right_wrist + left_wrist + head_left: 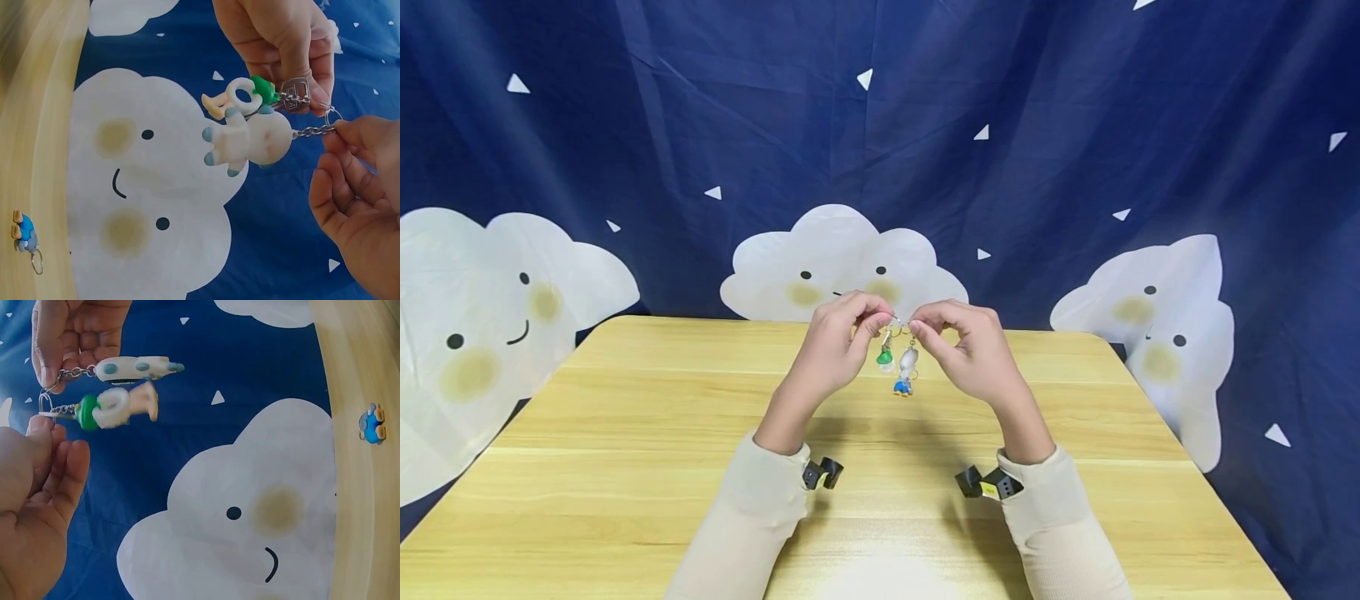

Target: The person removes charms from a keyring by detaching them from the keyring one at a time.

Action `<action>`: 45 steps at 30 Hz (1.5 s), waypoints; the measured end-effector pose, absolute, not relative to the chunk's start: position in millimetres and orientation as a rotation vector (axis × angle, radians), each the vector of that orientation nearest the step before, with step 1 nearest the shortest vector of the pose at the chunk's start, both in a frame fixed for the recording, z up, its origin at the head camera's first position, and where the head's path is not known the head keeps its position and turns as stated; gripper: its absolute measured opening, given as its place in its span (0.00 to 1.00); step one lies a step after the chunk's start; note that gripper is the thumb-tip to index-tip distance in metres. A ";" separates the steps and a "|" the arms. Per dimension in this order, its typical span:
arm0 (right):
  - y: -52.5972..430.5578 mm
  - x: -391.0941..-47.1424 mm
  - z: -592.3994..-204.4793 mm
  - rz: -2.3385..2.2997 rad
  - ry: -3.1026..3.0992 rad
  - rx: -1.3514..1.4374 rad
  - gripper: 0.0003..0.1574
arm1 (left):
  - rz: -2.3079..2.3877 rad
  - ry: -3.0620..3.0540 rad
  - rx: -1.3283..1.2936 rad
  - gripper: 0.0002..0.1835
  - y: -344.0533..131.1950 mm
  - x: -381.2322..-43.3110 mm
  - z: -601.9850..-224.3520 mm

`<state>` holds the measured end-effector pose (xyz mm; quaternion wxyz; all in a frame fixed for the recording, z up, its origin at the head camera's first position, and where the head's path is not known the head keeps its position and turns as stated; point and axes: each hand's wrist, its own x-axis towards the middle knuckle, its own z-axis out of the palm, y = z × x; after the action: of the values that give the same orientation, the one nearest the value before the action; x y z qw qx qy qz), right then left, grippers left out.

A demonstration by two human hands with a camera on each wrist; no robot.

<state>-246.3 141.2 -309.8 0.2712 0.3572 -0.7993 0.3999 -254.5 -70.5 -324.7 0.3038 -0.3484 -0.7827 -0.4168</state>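
Both hands meet above the far half of the table, fingertips close together. My left hand (842, 342) pinches the metal fittings of a keychain whose charm has a green top (89, 412), a white ring and a peach-coloured lower part. Opposite it, my right hand (966, 346) pinches a metal ring (337, 117) with finger and thumb. From that ring a short chain carries a white figure charm (269, 139) with blue-grey tips. The two charms hang side by side; fingertips partly hide how their metal parts join.
A small blue and grey figure keychain (26, 234) lies on the wooden table (647, 433), below the hands. Behind the table's far edge hangs a dark blue curtain (775, 150) with white clouds and triangles. Black cameras (992, 483) sit at both wrists.
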 end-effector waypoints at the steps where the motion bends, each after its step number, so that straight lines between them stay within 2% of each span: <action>1: 141.1 -246.2 -309.8 1.072 -2.151 0.964 0.03 | -1.082 -2.071 -0.943 0.04 -70.5 -254.5 -324.6; 6: 140.8 -246.5 -309.7 1.052 -2.134 0.967 0.03 | -1.036 -2.086 -1.006 0.04 -70.2 -253.9 -323.2; 15: 141.4 -246.7 -309.4 1.052 -2.123 0.936 0.02 | -1.144 -2.155 -0.894 0.06 -71.8 -254.2 -323.7; 28: 139.5 -247.5 -309.9 1.063 -2.122 0.942 0.02 | -1.344 -2.279 -0.933 0.07 -73.2 -255.4 -326.3; 39: 139.0 -249.6 -312.5 1.062 -2.145 0.942 0.02 | -1.305 -2.266 -0.977 0.07 -71.5 -257.3 -327.2; 45: 140.0 -250.6 -313.4 1.043 -2.132 0.938 0.02 | -1.259 -2.265 -0.916 0.08 -72.3 -256.0 -325.1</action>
<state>-250.6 140.0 -313.4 0.2904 0.3516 -0.7994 0.3911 -256.0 -72.3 -325.1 0.1952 -0.3267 -0.8083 -0.4493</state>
